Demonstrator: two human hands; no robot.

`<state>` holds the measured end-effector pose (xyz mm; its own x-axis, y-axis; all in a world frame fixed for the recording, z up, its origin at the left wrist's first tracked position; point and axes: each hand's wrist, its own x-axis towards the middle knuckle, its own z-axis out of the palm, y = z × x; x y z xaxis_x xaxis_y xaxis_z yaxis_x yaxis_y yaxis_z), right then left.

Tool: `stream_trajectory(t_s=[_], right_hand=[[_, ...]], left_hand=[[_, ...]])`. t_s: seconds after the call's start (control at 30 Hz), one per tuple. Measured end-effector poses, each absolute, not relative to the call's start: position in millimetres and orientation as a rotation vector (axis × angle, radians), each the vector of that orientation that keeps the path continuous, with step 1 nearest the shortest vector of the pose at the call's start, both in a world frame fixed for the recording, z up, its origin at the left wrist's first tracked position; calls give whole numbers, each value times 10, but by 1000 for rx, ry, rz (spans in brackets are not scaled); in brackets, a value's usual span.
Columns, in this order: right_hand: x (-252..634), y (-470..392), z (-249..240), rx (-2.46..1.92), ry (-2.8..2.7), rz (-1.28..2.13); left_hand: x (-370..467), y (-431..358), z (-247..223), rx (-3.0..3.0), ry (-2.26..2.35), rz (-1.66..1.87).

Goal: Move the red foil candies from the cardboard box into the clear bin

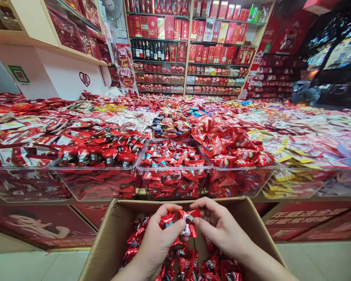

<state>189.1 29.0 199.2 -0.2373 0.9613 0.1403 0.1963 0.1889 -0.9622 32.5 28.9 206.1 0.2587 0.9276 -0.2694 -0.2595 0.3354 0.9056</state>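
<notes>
Both hands are over an open cardboard box (101, 244) that holds loose red-wrapped candies (187, 267). My left hand (160, 238) has its fingers closed on small red packets, with thumb and index finger near the box's middle. My right hand (219, 224) pinches a red wrapped candy (191, 214) between thumb and fingers, its fingertips close to those of the left. A white and pale purple part shows just under that candy. Beyond the box's far edge stands a clear bin (175, 168) filled with small red and blue candies.
More clear bins of red packets (96, 168) and larger red packets (236, 156) flank the middle bin. Heaps of wrapped sweets spread behind. Shelves (187, 50) with bottles and red boxes stand at the back. Tiled floor (324, 259) shows at both sides.
</notes>
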Motion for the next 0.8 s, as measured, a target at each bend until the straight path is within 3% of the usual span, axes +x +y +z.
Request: stream_trajectory(t_s=[0.13, 0.27, 0.37, 0.47, 0.67, 0.8], right_hand=[[1949, 263, 2122, -1174, -1832, 802], [1872, 470, 2518, -1105, -1707, 560], [1633, 813, 2867, -1061, -1758, 516], [1323, 1166, 3082, -1299, -1930, 509], [970, 1433, 3173, -1491, -2214, 601], [963, 1425, 3253, -1500, -2332, 460]], left_hand=[[319, 275, 2068, 853, 911, 996], [332, 262, 2050, 790, 947, 1079], [323, 270, 2013, 760, 967, 1085], [308, 283, 1975, 771, 980, 1082], [302, 297, 1921, 766, 958, 1138], [281, 304, 1891, 806, 957, 1112]])
